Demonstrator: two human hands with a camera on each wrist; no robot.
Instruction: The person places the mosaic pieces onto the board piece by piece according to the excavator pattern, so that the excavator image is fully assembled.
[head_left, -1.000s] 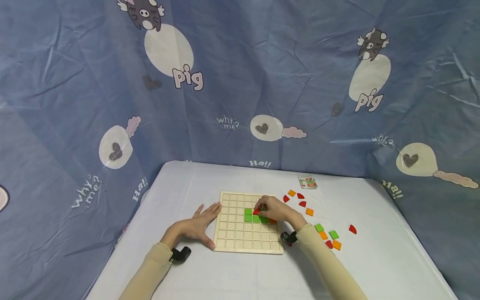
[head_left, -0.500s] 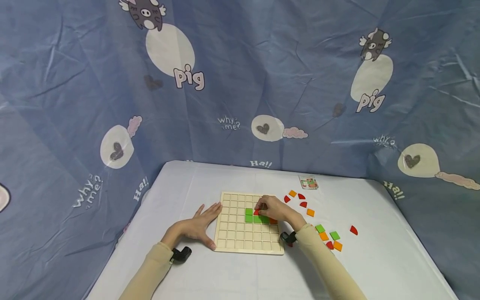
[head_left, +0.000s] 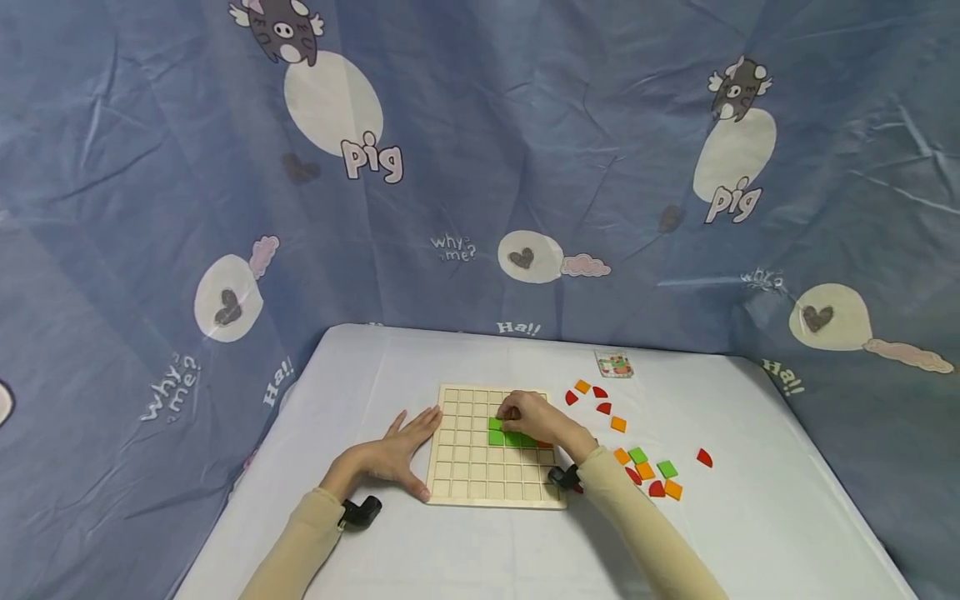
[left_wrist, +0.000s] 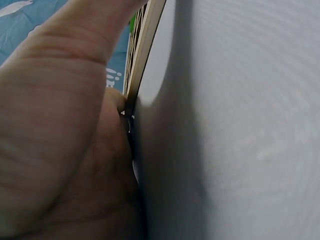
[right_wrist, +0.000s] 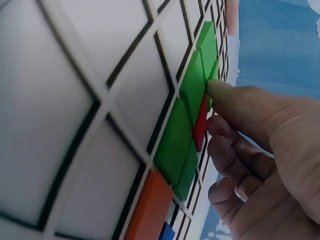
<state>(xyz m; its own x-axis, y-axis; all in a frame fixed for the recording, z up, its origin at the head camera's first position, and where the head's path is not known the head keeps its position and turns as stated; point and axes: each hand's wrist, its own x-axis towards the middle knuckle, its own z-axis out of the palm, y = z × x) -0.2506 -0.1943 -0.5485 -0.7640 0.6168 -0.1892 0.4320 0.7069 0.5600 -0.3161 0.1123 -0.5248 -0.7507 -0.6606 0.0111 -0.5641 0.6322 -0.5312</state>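
Observation:
My left hand (head_left: pixel 397 454) lies spread at the left edge of a wooden grid board (head_left: pixel 468 502), fingertips and thumb at its rim. In the left wrist view the thumb crosses in front of the board's side. My right hand (head_left: pixel 532 417) is over the board, fingers bent. In the right wrist view the thumb tip is at the border of a red tile (right_wrist: pixel 200 125) and a green tile (right_wrist: pixel 212 74); I cannot tell whether it pinches one. More green tiles (right_wrist: pixel 172 142) and an orange tile (right_wrist: pixel 149 207) sit in the grid. In the head view the hand hides the red tile.
Right of the board lie loose red quarter-round pieces (head_left: pixel 704 457), orange squares (head_left: pixel 673 490) and green squares (head_left: pixel 667 469). A small printed card (head_left: pixel 614 364) is at the back of the white table (head_left: pixel 390 350). A blue patterned curtain (head_left: pixel 450 167) stands behind.
My right hand has shifted slightly left along the board, from over the red tile toward the green tile beside it. The left hand stays in place.

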